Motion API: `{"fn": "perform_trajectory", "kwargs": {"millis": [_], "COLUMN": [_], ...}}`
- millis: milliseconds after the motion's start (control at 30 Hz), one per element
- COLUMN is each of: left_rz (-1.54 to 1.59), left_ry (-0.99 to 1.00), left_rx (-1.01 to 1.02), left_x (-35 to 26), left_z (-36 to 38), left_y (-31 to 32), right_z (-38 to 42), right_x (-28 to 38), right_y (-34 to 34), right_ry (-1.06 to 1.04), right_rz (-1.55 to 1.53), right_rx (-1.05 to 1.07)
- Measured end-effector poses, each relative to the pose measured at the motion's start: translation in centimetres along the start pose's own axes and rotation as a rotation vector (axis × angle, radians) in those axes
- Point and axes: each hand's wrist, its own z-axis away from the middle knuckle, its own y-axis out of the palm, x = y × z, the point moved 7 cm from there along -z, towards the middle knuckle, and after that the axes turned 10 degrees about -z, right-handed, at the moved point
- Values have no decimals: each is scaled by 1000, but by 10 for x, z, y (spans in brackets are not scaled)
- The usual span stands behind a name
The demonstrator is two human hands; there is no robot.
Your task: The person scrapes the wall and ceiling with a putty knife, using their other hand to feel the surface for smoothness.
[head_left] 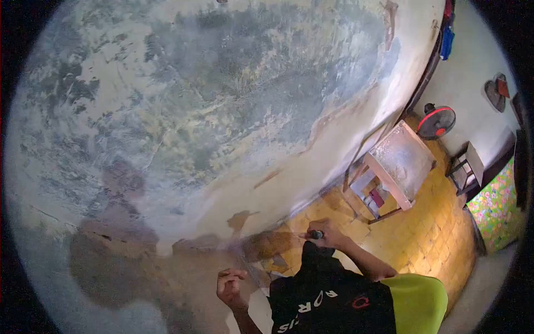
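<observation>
My right hand (329,234) is closed round a dark handle-like piece with a rounded, paler end (316,234). The rest of that piece is hidden by my fingers, so its kind does not show. It is held in front of my black shirt (334,295), above the tiled floor. Lower down, close to the wall, my left hand (231,286) is raised with its fingers loosely bent and nothing visible in them. A large wall (222,100) with patchy grey-green and whitish areas fills the left and upper view. My shadow (119,239) falls on its lower part.
A low wooden table (403,161) stands by the wall, with a dark red item (376,197) beneath its top. Beyond it are a black-and-red fan (436,122), a small stool (468,164) and a flowered cloth (495,206). Yellow tiles (428,239) cover the floor.
</observation>
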Motion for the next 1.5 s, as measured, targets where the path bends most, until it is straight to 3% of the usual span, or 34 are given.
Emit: {"fn": "perform_trajectory", "kwargs": {"millis": [67, 167, 267, 333, 400, 467, 567, 600, 700, 767, 800, 867, 967, 1033, 1100, 1167, 1233, 1300, 1400, 1467, 1500], "left_rz": [-11, -141, -61, 2, 53, 63, 10, 9, 19, 26, 15, -3, 47, 51, 34, 6, 30, 35, 44, 95, 83], "left_ry": [-55, -151, -83, -111, -148, -303, -415, -443, -452, -426, -426, -412, -415, -360, -348, -375, -360, -361, -356, -312, -313], "left_rx": [-52, -187, -382, -409, -459, -549, -641, -670, -763, -824, -824, -827, -904, -862, -837, -829, -848, -851, -852, -881, -882], "left_x": [-9, 10, 14, 20, 28, 37, 23, 19, 6, -3, -8, -14, -19, -19, -22, -23, -20, -19, -20, -20, -20], "left_z": [8, 30, 54, 78, 106, 138, 154, 161, 172, 174, 176, 176, 179, 176, 173, 167, 167, 164, 160, 164, 164], "left_y": [25, 50, 88, 120, 154, 188, 233, 245, 271, 282, 287, 294, 305, 313, 317, 322, 324, 326, 330, 332, 333], "right_z": [-35, -77, -104, -108, -126, -157, -130, -116, -138, -152, -130, -98, -114, -147, -110, -89, -142, -128, -104, -122, -129], "right_x": [4, -12, 2, -13, -41, -82, -84, -63, -96, -90, -94, -79, -130, -108, -70, -41, -58, -59, -45, -76, -67], "right_y": [-18, -28, -42, -67, -83, -89, -77, -93, -90, -91, -78, -89, -52, -72, -72, -109, -103, -89, -106, -90, -99], "right_ry": [-85, -371, -793, -1022, -1024, -801, -904, -1017, -739, -864, -940, -1253, -903, -819, -997, -1279, -1046, -1156, -1263, -1126, -1220], "right_rz": [-2, 98, -22, -154, -270, -344, -147, -216, -437, -310, -224, -266, -97, -327, 41, -245, -395, -175, -234, -323, -231], "right_rx": [60, 16, 197, 68, 140, 416, 741, 650, 661, 623, 818, 365, 790, 703, 875, 494, 445, 448, 471, 596, 466]}}
